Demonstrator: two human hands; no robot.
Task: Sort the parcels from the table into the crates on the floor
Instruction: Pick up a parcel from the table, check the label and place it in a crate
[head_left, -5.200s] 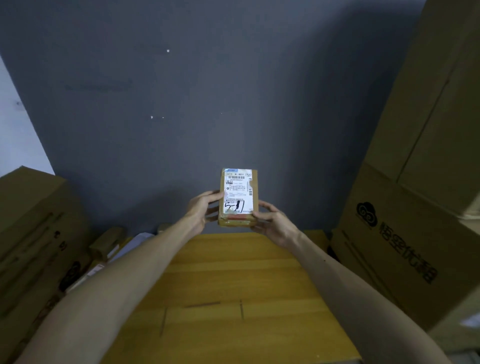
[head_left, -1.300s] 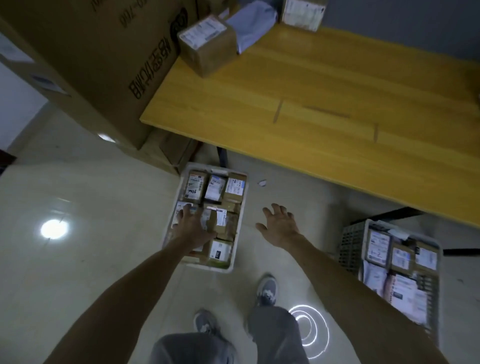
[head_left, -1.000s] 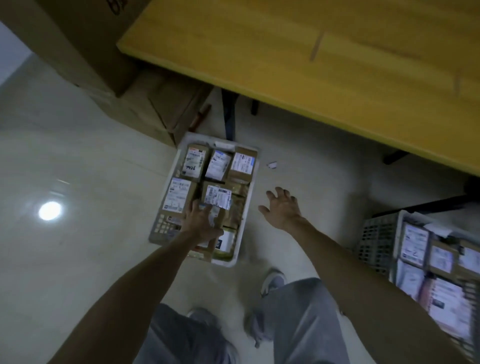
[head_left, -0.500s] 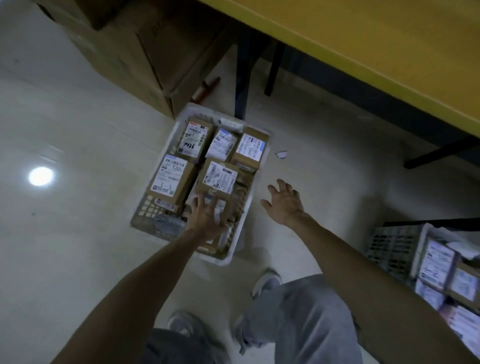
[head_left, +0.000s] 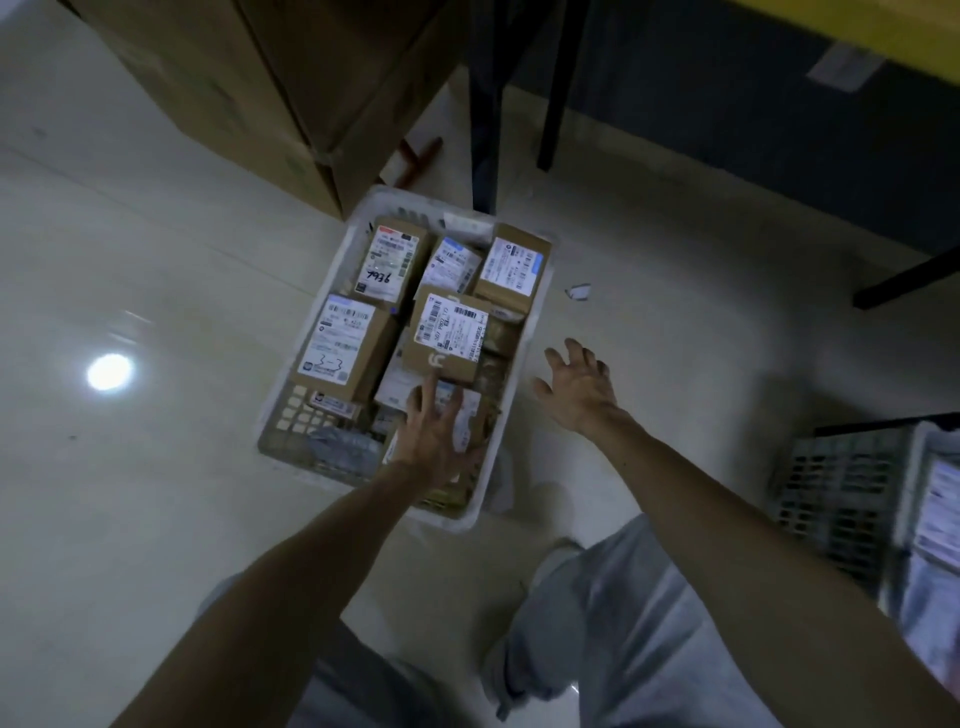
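While the person bends over the floor (head_left: 130, 519), the left hand (head_left: 436, 436) reaches into the near right part of a white plastic crate (head_left: 291, 384), fingers (head_left: 428, 392) extended and spread, resting flat on the parcels beneath; it grips nothing, and one fingertip touches the near edge of a small brown parcel (head_left: 447, 335) whose white label faces up. The right hand (head_left: 576, 389) hovers over the floor just beside the crate's right wall, fingers spread and relaxed, holding nothing. The crate stands on the pale glossy floor just in front of a dark table leg (head_left: 485, 104) and just beside a stack of large cardboard cartons (head_left: 291, 78). It is packed with labelled brown parcels: one marked 7936 (head_left: 389, 260) at the far left, a second (head_left: 449, 265) and third (head_left: 514, 265) along the far wall, and a larger one (head_left: 343, 345) at the middle left. The near left corner shows the crate's perforated bottom. A grey crate (head_left: 841, 493) holding further parcels stands at the right edge, well apart from the white one. A strip of the yellow tabletop (head_left: 883, 31) shows at the upper right. A scrap of paper (head_left: 579, 291) lies on the floor near the white crate, and a lamp reflection (head_left: 109, 371) shines at the left.
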